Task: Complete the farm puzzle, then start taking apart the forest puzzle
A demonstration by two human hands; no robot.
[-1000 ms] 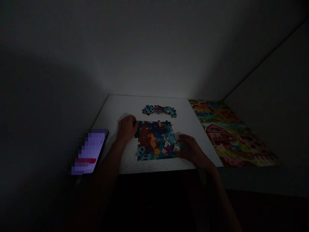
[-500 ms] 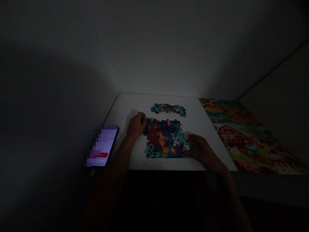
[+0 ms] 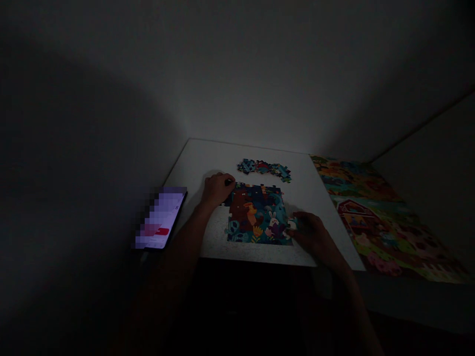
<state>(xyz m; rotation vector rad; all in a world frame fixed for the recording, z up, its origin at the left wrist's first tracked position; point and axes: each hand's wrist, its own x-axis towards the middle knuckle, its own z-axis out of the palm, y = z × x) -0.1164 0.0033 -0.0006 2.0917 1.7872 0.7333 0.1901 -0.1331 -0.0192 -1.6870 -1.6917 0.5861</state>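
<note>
A partly assembled jigsaw puzzle (image 3: 252,215) lies on the white tabletop (image 3: 213,232), showing a bear, a fox and a rabbit among dark blue and teal plants. My left hand (image 3: 218,190) rests at its upper left corner, fingers bent and pinched together. Whatever sits between those fingertips is too dark to make out. At the puzzle's right edge, my right hand (image 3: 313,235) holds a puzzle piece (image 3: 291,224) with a white patch between thumb and fingers. Whether that piece is joined to the puzzle, I cannot tell.
Loose puzzle pieces (image 3: 263,168) lie in a heap beyond the puzzle. On the left is a phone (image 3: 159,220) with a lit screen. Two colourful pictures, one a farm scene (image 3: 386,232), lie along the right side. Walls stand behind the table and the light is dim.
The view has shifted and tilted slightly, so the table appears a little turned. My left fingers have edged up along the puzzle's upper left corner. My right hand stays with its piece.
</note>
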